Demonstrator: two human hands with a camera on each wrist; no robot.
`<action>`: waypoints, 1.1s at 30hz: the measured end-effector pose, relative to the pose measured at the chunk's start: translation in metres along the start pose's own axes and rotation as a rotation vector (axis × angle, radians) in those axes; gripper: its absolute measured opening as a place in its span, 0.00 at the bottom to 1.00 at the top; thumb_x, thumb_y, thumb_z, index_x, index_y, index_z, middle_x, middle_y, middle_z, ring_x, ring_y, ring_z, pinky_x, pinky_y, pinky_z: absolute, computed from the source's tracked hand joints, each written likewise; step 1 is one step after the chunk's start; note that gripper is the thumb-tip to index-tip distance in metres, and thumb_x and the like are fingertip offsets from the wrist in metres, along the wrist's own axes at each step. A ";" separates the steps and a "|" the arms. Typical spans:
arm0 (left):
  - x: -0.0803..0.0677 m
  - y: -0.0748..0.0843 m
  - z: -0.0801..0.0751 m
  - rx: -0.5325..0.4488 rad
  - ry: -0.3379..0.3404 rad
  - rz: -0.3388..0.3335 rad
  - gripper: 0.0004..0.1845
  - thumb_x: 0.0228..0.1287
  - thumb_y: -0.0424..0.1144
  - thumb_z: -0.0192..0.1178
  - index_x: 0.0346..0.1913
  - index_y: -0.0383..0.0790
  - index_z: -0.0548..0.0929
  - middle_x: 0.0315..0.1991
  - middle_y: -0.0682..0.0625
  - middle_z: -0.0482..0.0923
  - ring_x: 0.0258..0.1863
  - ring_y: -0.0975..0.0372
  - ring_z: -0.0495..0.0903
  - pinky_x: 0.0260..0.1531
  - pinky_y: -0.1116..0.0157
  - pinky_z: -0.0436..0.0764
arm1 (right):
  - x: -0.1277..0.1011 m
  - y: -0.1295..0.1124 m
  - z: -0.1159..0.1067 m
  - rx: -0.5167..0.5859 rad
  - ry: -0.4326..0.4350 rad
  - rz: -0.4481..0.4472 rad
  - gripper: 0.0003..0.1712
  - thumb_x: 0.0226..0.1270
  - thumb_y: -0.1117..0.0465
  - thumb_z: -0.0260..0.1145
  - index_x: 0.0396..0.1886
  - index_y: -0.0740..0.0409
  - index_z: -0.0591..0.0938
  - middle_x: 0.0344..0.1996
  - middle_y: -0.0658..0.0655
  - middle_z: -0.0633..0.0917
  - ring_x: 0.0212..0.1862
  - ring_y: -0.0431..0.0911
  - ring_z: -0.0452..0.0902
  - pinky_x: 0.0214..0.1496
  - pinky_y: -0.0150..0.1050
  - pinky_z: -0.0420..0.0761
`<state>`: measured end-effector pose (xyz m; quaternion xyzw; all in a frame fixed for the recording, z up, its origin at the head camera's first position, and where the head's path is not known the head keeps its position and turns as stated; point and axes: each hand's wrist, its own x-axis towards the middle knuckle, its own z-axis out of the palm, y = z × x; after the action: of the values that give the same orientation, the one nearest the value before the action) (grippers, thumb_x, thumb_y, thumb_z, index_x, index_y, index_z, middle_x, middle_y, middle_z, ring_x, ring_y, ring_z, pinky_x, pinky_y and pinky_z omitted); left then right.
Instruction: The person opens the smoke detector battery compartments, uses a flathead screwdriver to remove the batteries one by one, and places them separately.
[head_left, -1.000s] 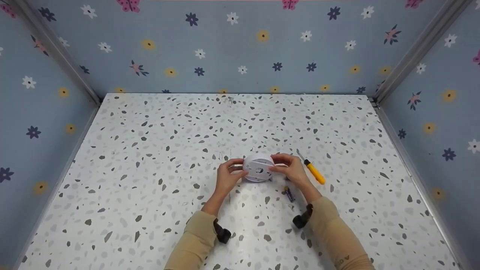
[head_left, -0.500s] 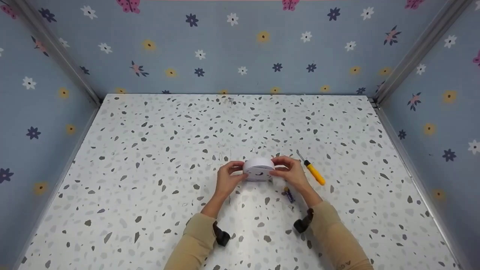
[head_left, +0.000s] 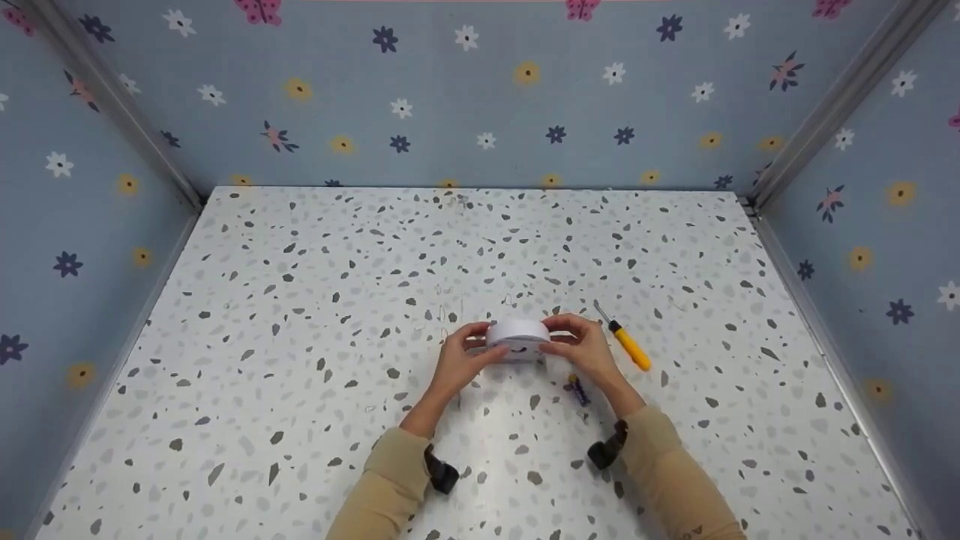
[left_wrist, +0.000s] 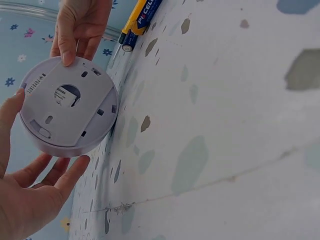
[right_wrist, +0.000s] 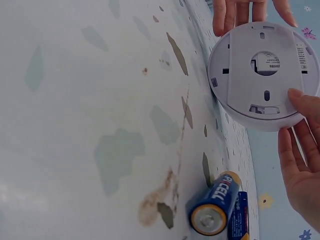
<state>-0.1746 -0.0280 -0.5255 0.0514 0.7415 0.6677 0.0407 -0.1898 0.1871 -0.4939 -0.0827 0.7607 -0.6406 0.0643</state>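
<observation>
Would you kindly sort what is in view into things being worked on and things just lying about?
In hand:
- round white device, gripped at its rim by the left hand and the right hand

Lying about:
- batteries on the speckled table
- yellow-handled screwdriver

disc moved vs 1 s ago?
Yes. The disc, held between left hand and right hand, has tipped flatter: its underside faced the head camera more before. Its spot beside the screwdriver is about the same.
</observation>
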 end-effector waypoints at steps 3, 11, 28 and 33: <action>0.000 0.002 0.002 0.028 0.020 -0.037 0.31 0.48 0.48 0.66 0.53 0.33 0.73 0.48 0.42 0.72 0.45 0.53 0.74 0.45 0.62 0.75 | -0.001 0.000 0.000 -0.003 0.001 0.000 0.18 0.46 0.74 0.68 0.41 0.68 0.78 0.41 0.60 0.79 0.47 0.51 0.73 0.52 0.47 0.72; 0.001 0.004 0.007 0.122 0.046 -0.175 0.39 0.45 0.60 0.63 0.55 0.35 0.72 0.49 0.44 0.72 0.45 0.56 0.74 0.42 0.63 0.76 | -0.002 0.003 0.001 0.027 0.002 -0.048 0.19 0.45 0.77 0.67 0.41 0.73 0.77 0.40 0.61 0.79 0.45 0.51 0.74 0.52 0.52 0.71; -0.001 0.005 0.013 0.198 0.027 -0.213 0.39 0.46 0.62 0.60 0.54 0.35 0.72 0.48 0.42 0.73 0.45 0.56 0.74 0.41 0.64 0.76 | 0.001 0.028 -0.003 0.020 -0.007 -0.098 0.19 0.45 0.70 0.71 0.41 0.65 0.79 0.40 0.59 0.79 0.46 0.49 0.74 0.50 0.42 0.74; -0.001 0.002 0.014 0.200 0.046 -0.191 0.36 0.44 0.62 0.62 0.50 0.36 0.77 0.45 0.45 0.75 0.40 0.59 0.75 0.37 0.66 0.76 | -0.004 0.018 -0.001 0.036 -0.020 -0.070 0.21 0.46 0.73 0.69 0.43 0.69 0.77 0.43 0.62 0.78 0.47 0.51 0.73 0.50 0.46 0.74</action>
<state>-0.1715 -0.0145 -0.5248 -0.0309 0.8066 0.5846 0.0815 -0.1875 0.1922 -0.5116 -0.1146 0.7451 -0.6551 0.0509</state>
